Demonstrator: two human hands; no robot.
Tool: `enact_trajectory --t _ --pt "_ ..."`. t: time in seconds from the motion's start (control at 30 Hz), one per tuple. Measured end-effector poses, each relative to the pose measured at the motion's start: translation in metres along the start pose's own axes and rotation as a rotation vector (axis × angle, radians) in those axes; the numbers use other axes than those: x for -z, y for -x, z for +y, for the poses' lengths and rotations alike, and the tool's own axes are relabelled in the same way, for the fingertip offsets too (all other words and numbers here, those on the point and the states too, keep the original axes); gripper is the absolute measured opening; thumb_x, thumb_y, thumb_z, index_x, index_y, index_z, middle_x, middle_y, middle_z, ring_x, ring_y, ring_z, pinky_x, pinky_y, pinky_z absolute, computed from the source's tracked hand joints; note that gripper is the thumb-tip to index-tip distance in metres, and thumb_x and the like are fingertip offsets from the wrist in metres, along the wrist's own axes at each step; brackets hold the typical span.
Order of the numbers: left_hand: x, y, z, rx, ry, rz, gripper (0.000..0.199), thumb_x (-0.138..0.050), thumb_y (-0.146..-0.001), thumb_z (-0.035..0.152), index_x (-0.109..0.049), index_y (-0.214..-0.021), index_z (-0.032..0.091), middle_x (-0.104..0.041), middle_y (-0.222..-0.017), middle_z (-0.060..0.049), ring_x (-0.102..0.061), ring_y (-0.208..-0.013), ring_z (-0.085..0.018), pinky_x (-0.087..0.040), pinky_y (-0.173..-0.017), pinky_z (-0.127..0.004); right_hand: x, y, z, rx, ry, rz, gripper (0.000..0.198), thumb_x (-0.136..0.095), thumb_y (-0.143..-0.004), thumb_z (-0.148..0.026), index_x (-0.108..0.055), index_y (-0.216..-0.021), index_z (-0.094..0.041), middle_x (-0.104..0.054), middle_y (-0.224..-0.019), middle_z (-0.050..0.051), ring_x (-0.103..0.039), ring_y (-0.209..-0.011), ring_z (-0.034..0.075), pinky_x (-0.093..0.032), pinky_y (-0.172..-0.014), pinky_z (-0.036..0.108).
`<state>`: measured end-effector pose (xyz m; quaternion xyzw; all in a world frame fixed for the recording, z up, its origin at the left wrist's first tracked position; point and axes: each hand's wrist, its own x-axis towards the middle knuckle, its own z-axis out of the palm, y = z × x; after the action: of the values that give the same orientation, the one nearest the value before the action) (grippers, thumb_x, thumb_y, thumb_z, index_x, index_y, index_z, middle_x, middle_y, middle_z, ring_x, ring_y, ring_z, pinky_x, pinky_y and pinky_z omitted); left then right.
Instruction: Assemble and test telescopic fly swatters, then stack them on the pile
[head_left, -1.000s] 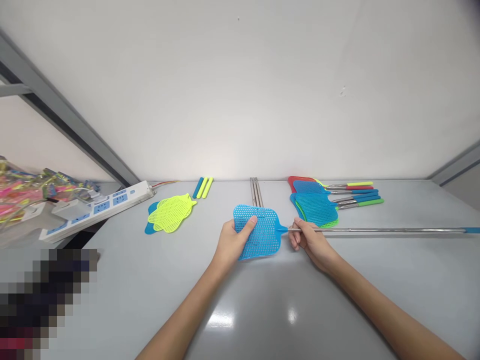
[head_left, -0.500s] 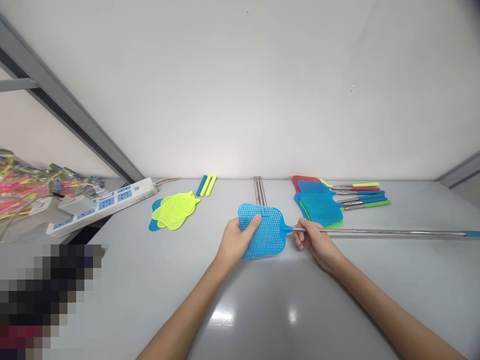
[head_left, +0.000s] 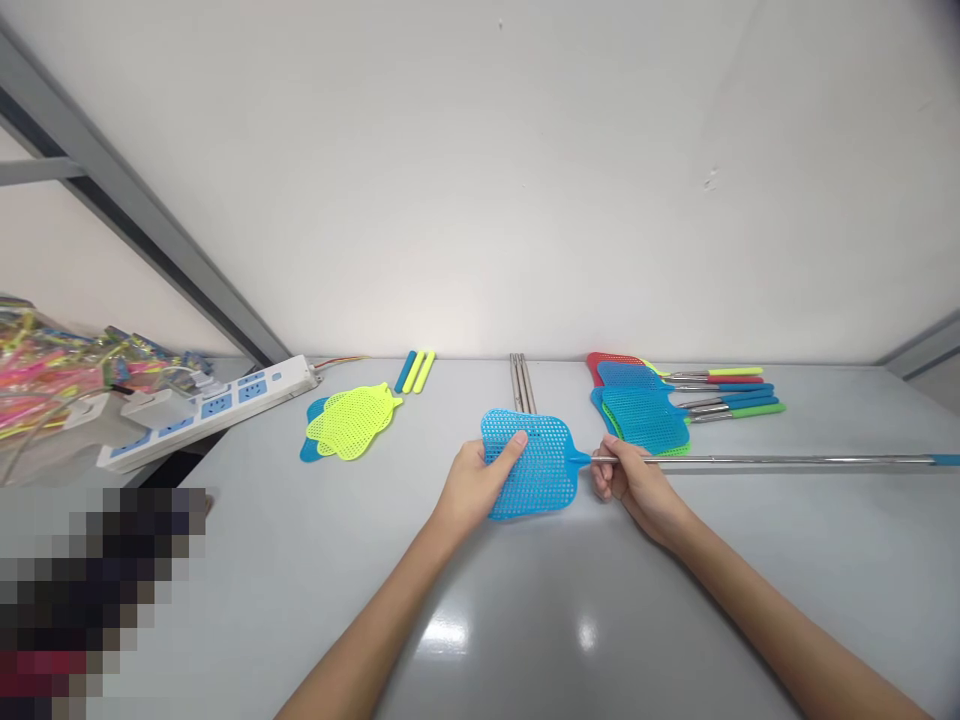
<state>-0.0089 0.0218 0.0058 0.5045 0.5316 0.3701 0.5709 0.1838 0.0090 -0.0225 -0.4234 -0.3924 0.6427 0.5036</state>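
A blue fly swatter (head_left: 544,470) is held level above the table, its long metal rod (head_left: 780,460) stretched out to the right toward a blue grip (head_left: 945,460) at the picture's edge. My left hand (head_left: 476,485) is closed on the mesh head, thumb on top. Just right of the head's neck, my right hand (head_left: 630,480) pinches the rod between thumb and fingers. Behind them lie several short metal rods (head_left: 523,382), partly covered by the head. A pile of swatters (head_left: 645,415) with retracted rods and coloured grips lies at the back right.
Loose yellow mesh heads (head_left: 352,422) overlap a blue one at the left, near three loose grips (head_left: 415,372). A white power strip (head_left: 255,395) with plugs and bagged colourful items (head_left: 75,370) are at the far left. A wall (head_left: 525,200) rises behind the table.
Both hands keep the same hold on the swatter. The whole view has shifted slightly; little else differs.
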Motion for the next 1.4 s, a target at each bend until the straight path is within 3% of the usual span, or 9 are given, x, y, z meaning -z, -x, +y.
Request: enact_trajectory --t 0.57,0.8,0.97,1.2,1.4 --pt "0.0 0.0 -0.001 0.007 0.006 -0.034 0.041 -0.052 -0.066 0.05 -0.063 -0.07 0.011 -0.065 -0.066 -0.006 -0.06 -0.064 -0.019 -0.046 -0.059 -0.028 -0.001 0.0 -0.001 -0.008 -0.015 0.01 0.037 -0.043 -0.077 -0.037 -0.046 -0.047 -0.016 -0.046 -0.045 0.0 -0.04 -0.04 0.01 -0.03 -0.041 0.024" --pt "0.0 0.001 0.008 -0.012 0.189 0.004 0.035 -0.062 -0.062 0.039 -0.059 -0.085 0.013 -0.064 -0.089 -0.008 -0.059 -0.08 -0.02 -0.047 -0.069 -0.03 -0.002 0.0 0.0 -0.034 0.03 0.016 0.037 -0.045 -0.076 -0.04 -0.048 -0.048 -0.015 -0.047 -0.046 0.001 -0.041 -0.041 0.01 -0.031 -0.041 0.024" --pt "0.0 0.002 0.01 -0.037 0.249 -0.004 0.041 -0.062 -0.062 0.037 -0.055 -0.096 0.015 -0.062 -0.092 -0.007 -0.058 -0.083 -0.02 -0.046 -0.072 -0.031 -0.003 0.0 -0.002 -0.048 0.048 0.016 0.038 -0.046 -0.075 -0.041 -0.048 -0.047 -0.015 -0.047 -0.046 0.001 -0.042 -0.041 0.01 -0.032 -0.042 0.024" --pt "0.002 0.001 0.006 -0.125 0.089 0.112 0.045 -0.062 -0.062 0.036 -0.047 -0.102 0.019 -0.058 -0.084 -0.003 -0.057 -0.075 -0.016 -0.044 -0.073 -0.028 -0.002 0.0 -0.001 -0.053 0.032 0.01 0.036 -0.046 -0.076 -0.039 -0.049 -0.049 -0.015 -0.047 -0.046 0.0 -0.041 -0.041 0.01 -0.031 -0.043 0.024" --pt "0.0 -0.001 0.003 -0.138 0.134 0.09 0.038 -0.06 -0.064 0.036 -0.047 -0.095 0.018 -0.057 -0.079 -0.001 -0.056 -0.074 -0.015 -0.043 -0.073 -0.028 0.001 0.0 -0.004 -0.078 -0.031 -0.026 0.034 -0.046 -0.076 -0.04 -0.046 -0.052 -0.016 -0.046 -0.047 -0.001 -0.04 -0.042 0.009 -0.03 -0.044 0.024"
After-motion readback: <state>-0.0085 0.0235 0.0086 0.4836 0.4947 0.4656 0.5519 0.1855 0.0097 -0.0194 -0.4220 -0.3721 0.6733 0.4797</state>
